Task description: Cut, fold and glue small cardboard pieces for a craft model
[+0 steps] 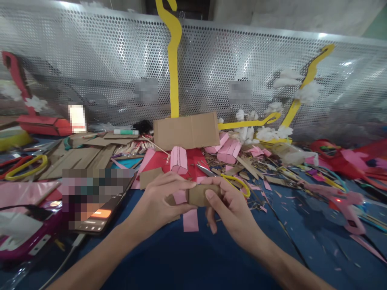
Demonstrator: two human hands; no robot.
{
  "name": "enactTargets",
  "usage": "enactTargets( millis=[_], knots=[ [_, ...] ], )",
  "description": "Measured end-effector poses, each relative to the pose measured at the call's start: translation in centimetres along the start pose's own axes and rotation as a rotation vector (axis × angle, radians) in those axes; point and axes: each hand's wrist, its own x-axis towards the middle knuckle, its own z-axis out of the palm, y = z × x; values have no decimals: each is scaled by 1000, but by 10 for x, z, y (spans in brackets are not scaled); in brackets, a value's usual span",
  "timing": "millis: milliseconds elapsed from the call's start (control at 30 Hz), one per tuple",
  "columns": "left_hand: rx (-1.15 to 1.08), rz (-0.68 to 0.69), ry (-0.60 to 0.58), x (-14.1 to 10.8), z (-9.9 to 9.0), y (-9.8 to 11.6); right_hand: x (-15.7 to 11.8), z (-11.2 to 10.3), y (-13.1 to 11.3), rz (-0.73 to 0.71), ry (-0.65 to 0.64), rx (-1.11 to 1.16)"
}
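Observation:
Between my two hands is a small rolled or folded piece of brown cardboard (pixel 199 195). My left hand (pixel 160 199) pinches its left end with thumb and fingertips. Around its right end my right hand (pixel 228 201) is closed, the thumb pressed on the front face. Under the hands lies a pink paper strip (pixel 190 220). Just beyond them stands a pink paper-covered box shape (pixel 179 160) on a red sheet (pixel 196 159). Scissors with yellow handles (pixel 238 184) lie right behind my right hand.
A cardboard box with a tall yellow hook (pixel 173 72) stands at the back against a perforated metal panel (pixel 211 60). A pink glue gun (pixel 347 205) with a lit red light lies right. A phone (pixel 102 209) and purple device (pixel 39 229) lie left, among cables and scraps.

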Motion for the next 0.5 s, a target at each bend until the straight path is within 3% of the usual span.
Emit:
enactTargets(
  millis=[500],
  knots=[
    [-16, -8, -11, 3, -2, 5, 0, 2, 4, -3, -1, 5]
  ],
)
